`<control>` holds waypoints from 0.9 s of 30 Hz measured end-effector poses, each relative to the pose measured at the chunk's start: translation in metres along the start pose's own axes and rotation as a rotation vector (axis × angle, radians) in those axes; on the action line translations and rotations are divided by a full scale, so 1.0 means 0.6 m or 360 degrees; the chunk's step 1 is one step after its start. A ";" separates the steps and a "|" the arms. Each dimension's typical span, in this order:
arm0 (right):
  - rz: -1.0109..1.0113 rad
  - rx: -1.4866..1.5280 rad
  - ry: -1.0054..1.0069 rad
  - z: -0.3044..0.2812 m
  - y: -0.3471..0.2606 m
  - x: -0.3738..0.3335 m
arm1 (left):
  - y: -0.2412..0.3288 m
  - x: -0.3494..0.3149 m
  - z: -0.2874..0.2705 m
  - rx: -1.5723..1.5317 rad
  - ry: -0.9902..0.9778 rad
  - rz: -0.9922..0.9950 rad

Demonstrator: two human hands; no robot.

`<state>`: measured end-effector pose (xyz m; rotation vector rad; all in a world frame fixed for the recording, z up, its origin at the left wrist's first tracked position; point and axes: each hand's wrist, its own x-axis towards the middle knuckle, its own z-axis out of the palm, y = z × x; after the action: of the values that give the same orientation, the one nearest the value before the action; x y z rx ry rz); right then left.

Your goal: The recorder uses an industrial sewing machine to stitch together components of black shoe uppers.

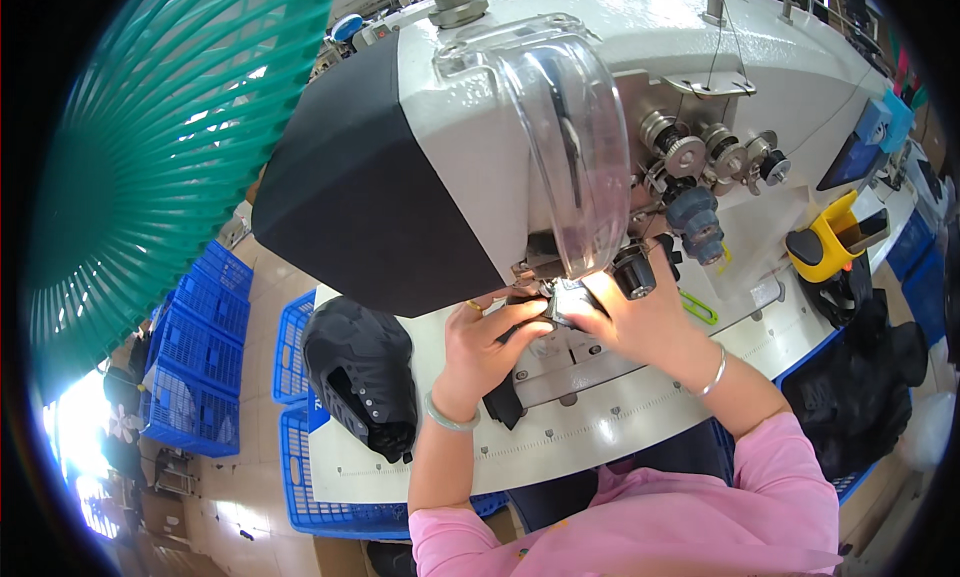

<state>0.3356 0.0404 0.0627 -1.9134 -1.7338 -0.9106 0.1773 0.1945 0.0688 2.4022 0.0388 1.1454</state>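
Note:
A white sewing machine (455,157) with a black end cover fills the upper middle. Its lamp lights the needle area, where a small black and grey piece of material (575,302) lies between my hands. My left hand (480,347) has its fingers closed on the left side of that piece, close to the presser foot. My right hand (640,317) grips the piece from the right, fingertips partly behind a dark round machine part. A black strip (503,402) hangs below my left hand. The needle tip is too small to make out.
A black shoe upper (360,372) lies on the white table (600,432) at left. Green thread snips (698,307) and a yellow holder (828,239) sit at right, near black pieces (860,377). A green fan (150,157) looms upper left; blue crates (195,377) stand beyond.

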 end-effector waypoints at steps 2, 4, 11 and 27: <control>0.0084 0.0301 0.0147 -0.003 -0.016 -0.010 | -0.025 -0.016 -0.004 -0.0038 -0.0063 0.0070; 0.0004 0.0358 0.0267 0.029 -0.018 -0.039 | -0.010 -0.014 -0.010 -0.0076 -0.0239 0.0000; 0.0007 0.0645 0.0534 0.073 -0.001 -0.038 | 0.014 -0.018 0.004 0.0386 -0.0145 0.0286; -0.0074 0.0575 0.0486 0.081 0.031 -0.014 | 0.012 -0.023 0.018 0.0570 0.0003 0.0305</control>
<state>0.3630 0.0647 0.0251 -1.4293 -1.6335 -0.7926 0.1753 0.1810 0.0563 2.7681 0.0151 1.3209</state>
